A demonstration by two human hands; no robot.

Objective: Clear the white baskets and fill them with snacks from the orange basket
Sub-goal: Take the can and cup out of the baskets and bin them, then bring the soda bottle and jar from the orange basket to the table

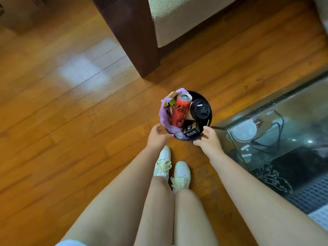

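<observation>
A round black bin (207, 101) with a purple liner (164, 118) stands on the wooden floor in front of my feet. It holds a red can (180, 110), a paper cup with a black lid (200, 110), a small black carton (190, 131) and brown paper. My left hand (157, 136) touches the bin's near left rim, fingers curled on the edge. My right hand (207, 138) is at the near right rim, fingers spread. No white or orange basket is in view.
A glass table (276, 107) with cables beneath it stands at the right, close to the bin. A dark wooden sofa frame (131, 38) with a beige cushion (179, 18) is ahead. My white shoes (171, 167) are on the floor below the bin.
</observation>
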